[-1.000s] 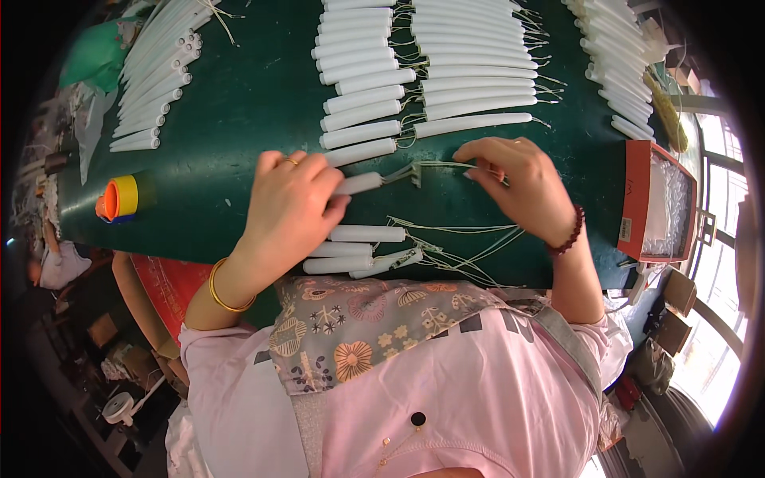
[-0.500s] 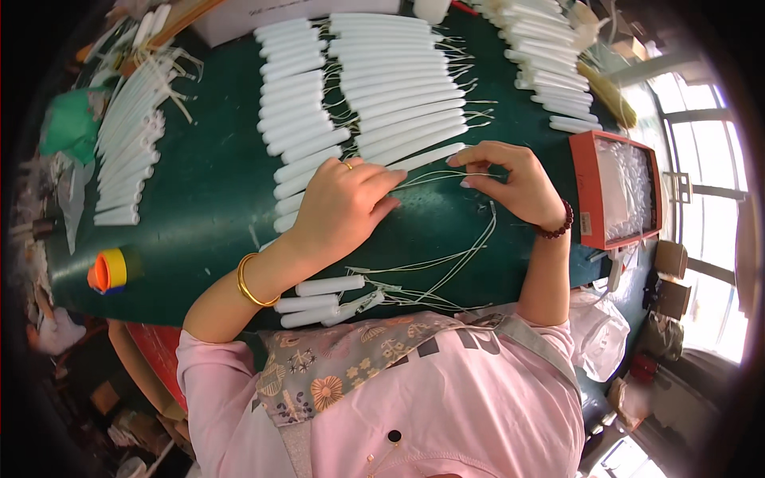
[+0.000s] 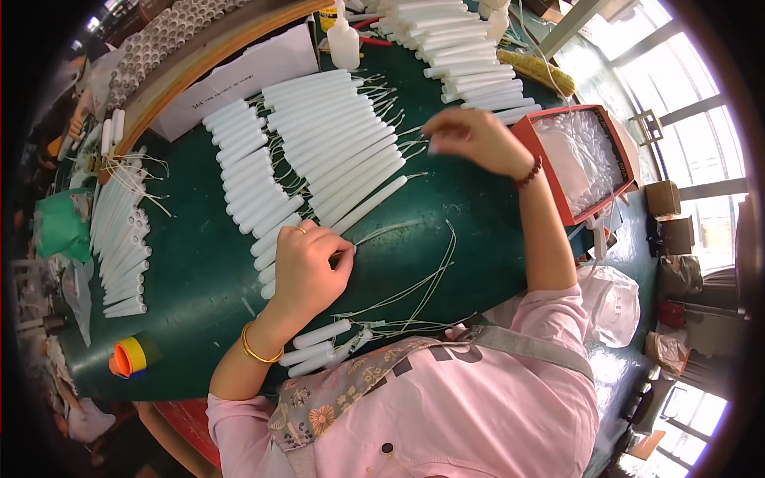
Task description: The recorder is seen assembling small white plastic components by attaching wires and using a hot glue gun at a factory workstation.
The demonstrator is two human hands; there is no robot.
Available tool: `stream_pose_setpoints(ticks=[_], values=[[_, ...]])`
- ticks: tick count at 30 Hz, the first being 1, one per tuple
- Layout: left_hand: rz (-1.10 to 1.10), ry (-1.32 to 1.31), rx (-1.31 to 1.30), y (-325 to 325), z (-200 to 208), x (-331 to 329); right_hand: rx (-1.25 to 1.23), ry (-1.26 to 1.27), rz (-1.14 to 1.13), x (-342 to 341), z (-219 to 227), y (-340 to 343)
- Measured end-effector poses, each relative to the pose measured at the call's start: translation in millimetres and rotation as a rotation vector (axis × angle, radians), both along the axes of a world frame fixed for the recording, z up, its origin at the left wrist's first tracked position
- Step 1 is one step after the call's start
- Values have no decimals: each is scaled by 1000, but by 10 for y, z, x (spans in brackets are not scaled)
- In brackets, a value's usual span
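My left hand [image 3: 303, 267] is closed, thumb and fingertips pinching thin pale wires [image 3: 390, 231] whose free ends trail right over the green tabletop. My right hand [image 3: 482, 143] is raised at the far right, smeared by motion, close to the wire ends of the long white tubes [image 3: 339, 135]; whether its fingers hold anything is unclear. Beside that block runs a second row of white tubes [image 3: 251, 171], its near end partly behind my left hand. At the table's near edge lie several short white tubes [image 3: 312, 353] with loose wires [image 3: 434, 279] spread to the right.
A red box [image 3: 543, 171] with clear plastic wrap stands at the right. More white tubes lie at the back right [image 3: 458, 52] and far left [image 3: 119, 247]. A yellow tape roll [image 3: 127, 356] sits near left; a white bottle [image 3: 344, 46] and pale carton [image 3: 239, 92] stand behind.
My right hand has let go of the wires it held with the left and moved up and away toward the far tubes. The left keeps its pinch. The view has turned.
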State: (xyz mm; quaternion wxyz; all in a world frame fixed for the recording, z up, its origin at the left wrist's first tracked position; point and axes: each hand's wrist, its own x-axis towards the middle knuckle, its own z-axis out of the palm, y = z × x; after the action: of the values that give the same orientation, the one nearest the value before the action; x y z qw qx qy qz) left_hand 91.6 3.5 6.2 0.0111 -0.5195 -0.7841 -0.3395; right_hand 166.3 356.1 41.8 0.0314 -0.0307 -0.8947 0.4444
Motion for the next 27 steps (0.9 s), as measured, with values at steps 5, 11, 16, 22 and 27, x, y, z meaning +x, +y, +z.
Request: stream_pose_setpoints(ticks=[5,11,16,22,27], values=[[54,-20,71,3,30,-10,901,302,-294,-294,-211,735],[103,-79,78,-28,7,-10,849,76,-305,-316,-287,828],[93,-118,101,-29,-31,-35,898,144,-275,-53,-217,685],[116,-141,114,-10,-76,-67,19,612,-529,437,239,-111],[102,-150,128,-1,-76,-74,-569,588,-631,838,-157,9]])
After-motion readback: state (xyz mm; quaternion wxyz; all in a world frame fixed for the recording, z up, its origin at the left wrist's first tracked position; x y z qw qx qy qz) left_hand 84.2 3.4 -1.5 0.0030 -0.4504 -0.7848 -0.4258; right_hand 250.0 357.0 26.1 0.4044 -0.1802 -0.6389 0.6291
